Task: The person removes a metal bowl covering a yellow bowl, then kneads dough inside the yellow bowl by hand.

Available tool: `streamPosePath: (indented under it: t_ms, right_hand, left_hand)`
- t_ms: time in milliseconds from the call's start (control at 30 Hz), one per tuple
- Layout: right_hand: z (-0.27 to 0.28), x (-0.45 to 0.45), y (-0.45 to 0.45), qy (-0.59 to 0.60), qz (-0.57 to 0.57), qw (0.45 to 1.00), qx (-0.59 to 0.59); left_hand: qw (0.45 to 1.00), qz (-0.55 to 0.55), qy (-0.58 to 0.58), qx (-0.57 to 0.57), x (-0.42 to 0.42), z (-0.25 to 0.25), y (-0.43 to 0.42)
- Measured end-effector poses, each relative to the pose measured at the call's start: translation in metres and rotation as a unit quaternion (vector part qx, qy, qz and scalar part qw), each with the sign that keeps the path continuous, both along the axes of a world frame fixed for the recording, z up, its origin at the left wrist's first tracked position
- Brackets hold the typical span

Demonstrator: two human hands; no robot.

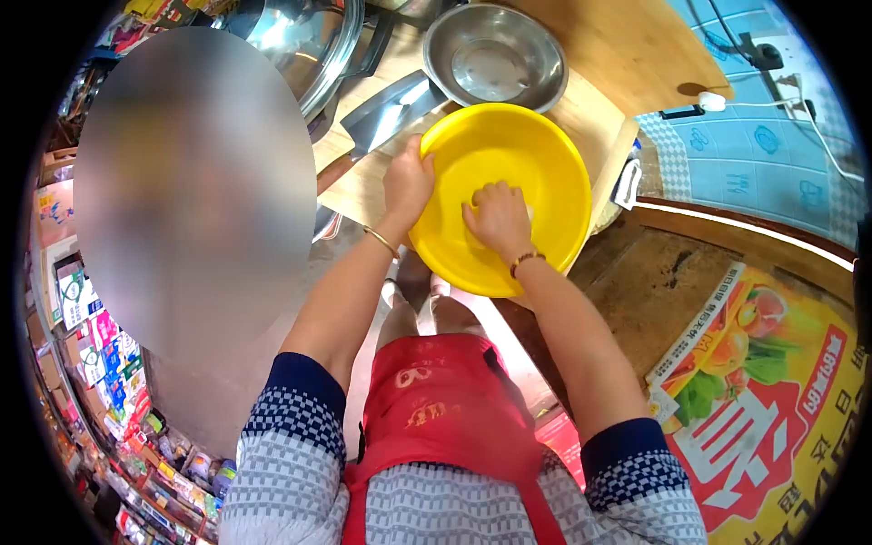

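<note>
A yellow plastic basin (554, 173) sits tilted toward me at the edge of the wooden worktop. My left hand (409, 184) is closed on its left rim, thumb on the inside. Down inside the basin is my right hand (501, 218), fingers curled in near the bottom. A small pale bit shows beside its edge, but what lies under the fingers is hidden. Just left of the basin lies a cleaver (386, 116) with a broad shiny blade and a wooden handle. Behind the basin stands a stainless steel bowl (495, 59).
A large shiny metal pot or lid (309, 45) stands at the upper left. A wooden board (636, 45) rises at the back right, near cables and a plug (711, 102). Right of me lies a printed yellow sheet (754, 409). Shelves of packaged goods (118, 363) line the left.
</note>
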State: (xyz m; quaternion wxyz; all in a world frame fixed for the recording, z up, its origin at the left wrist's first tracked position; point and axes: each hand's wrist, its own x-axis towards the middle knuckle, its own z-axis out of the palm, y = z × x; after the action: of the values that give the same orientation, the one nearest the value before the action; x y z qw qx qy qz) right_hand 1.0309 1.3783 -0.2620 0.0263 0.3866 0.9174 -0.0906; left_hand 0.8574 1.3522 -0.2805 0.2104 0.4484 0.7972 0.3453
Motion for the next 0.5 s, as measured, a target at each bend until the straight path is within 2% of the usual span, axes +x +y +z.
streamPosePath:
  t_ms: [100, 167, 300, 367, 400, 467, 500]
  right_hand:
    - [-0.006, 0.016, -0.028, -0.046, 0.02, 0.999, 0.004]
    - [-0.015, 0.021, -0.037, 0.045, 0.042, 0.996, 0.068]
    - [-0.023, 0.011, -0.028, -0.001, -0.005, 1.0, 0.001]
    - [-0.025, 0.007, -0.017, 0.079, -0.017, 0.997, 0.012]
    - [-0.031, 0.005, -0.015, 0.079, -0.015, 0.997, 0.006]
    - [-0.04, -0.004, -0.015, 0.087, -0.04, 0.989, 0.113]
    - [-0.045, -0.007, -0.01, 0.09, -0.041, 0.989, 0.112]
  left_hand:
    - [1.0, 0.008, -0.02, -0.004, 0.0, 0.0, 0.001]
    - [0.999, 0.008, -0.032, -0.027, 0.0, 0.001, 0.003]
    - [0.998, -0.012, -0.047, -0.04, -0.003, 0.0, -0.002]
    - [0.999, -0.001, -0.034, -0.003, -0.002, -0.003, 0.003]
    - [0.999, 0.001, -0.035, -0.01, -0.001, -0.005, 0.003]
    - [0.998, -0.007, -0.051, -0.021, -0.001, 0.005, 0.002]
    - [0.999, -0.007, -0.048, -0.023, -0.003, 0.008, 0.005]
